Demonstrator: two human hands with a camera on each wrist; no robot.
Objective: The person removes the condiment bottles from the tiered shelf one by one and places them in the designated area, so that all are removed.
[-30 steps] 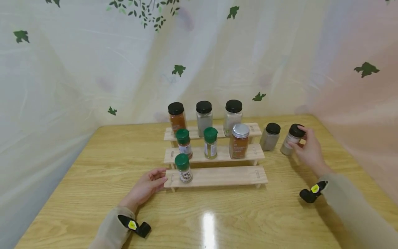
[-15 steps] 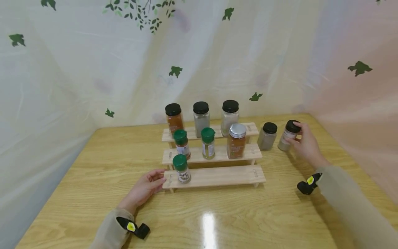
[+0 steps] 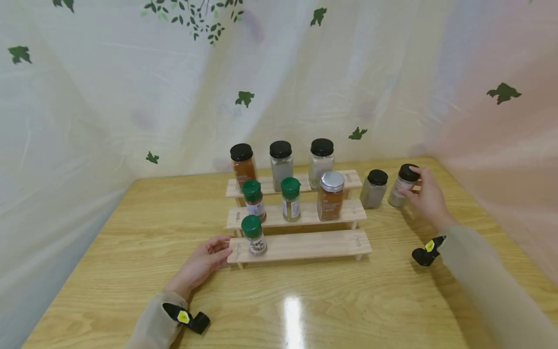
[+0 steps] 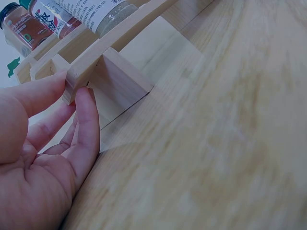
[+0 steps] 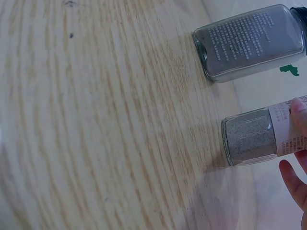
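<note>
My left hand [image 3: 202,263] pinches the left end of the lowest shelf of a three-tier wooden spice rack [image 3: 311,245]; the left wrist view shows thumb and fingers at the shelf's end [image 4: 76,79]. Over on the right, my right hand [image 3: 429,201] grips a glass spice jar [image 3: 397,195] with a black lid, fingers around its upper part. Greyish powder fills this jar, and a pale label wraps it. In the right wrist view its base is close to the tabletop. Just left of it stands another black-lidded jar [image 3: 373,193] of grey powder.
Three black-lidded jars [image 3: 282,169] line the top shelf. The middle shelf bears two green-capped bottles [image 3: 291,199] and a silver-lidded jar [image 3: 331,198]. One green-capped bottle [image 3: 254,236] stands at the bottom shelf's left. Behind the wooden table [image 3: 131,232] hangs a pale curtain [image 3: 183,97].
My right hand has moved the gripped jar slightly toward the back of the table. My left hand keeps its hold on the rack. The head view has shifted a little.
</note>
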